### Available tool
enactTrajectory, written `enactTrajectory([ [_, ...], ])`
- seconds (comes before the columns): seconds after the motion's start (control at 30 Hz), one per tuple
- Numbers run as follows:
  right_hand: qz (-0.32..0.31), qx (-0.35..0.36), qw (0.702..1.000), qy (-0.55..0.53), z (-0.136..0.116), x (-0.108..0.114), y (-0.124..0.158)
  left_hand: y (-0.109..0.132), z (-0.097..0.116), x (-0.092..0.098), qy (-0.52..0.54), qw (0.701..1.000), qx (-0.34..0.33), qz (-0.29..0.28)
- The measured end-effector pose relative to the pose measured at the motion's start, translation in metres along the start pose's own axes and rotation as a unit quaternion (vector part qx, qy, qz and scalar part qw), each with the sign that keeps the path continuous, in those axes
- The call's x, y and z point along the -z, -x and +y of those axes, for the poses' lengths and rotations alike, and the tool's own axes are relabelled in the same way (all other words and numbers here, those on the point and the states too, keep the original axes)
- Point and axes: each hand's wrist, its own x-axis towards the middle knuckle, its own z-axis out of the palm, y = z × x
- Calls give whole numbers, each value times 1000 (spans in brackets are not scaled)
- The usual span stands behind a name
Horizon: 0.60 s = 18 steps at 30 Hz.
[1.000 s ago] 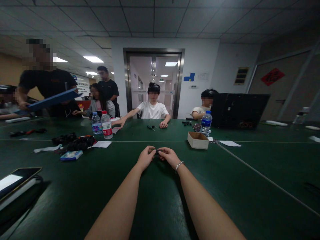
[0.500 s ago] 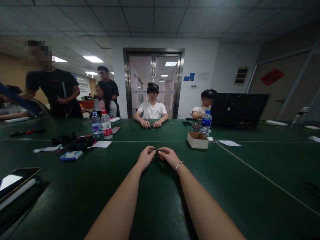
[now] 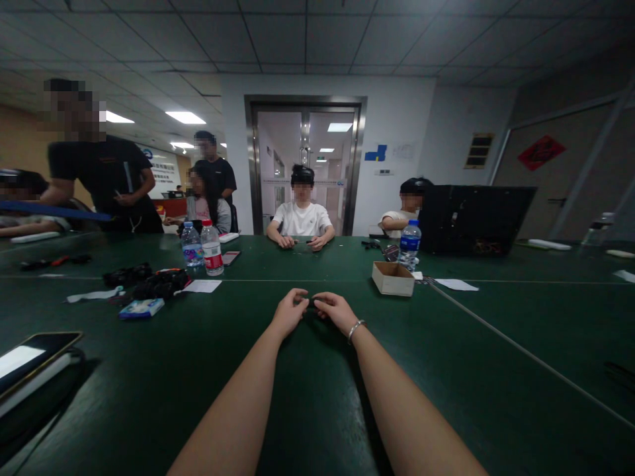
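Both my arms reach forward over the green table, and the hands come close together at its middle. Thumb and fingers of my left hand are pinched at a small dark object. From the other side my right hand, with a silver bracelet at the wrist, pinches at the same dark piece. It is mostly covered by the fingertips and too small to name. Beyond the hands, to the right, stands an open cardboard box.
Two water bottles stand at the left, near black gear and a tissue pack. A phone lies at the near left. Right of the box are a blue-labelled bottle and a black monitor. Several people are around the table.
My hands have hardly moved. Across the table, the person in white has moved their hands slightly apart. At the left, a standing person has lowered a blue board.
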Motion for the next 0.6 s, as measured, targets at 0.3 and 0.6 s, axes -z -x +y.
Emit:
enactTrajectory([
  [0.3,8,-4,1000,-3,-6,-2,4,2,4,-1,13,1000,-4,3],
  [0.6,11,-4,1000,-7,-5,-2,3,-1,-2,1,8,1000,0,-7],
])
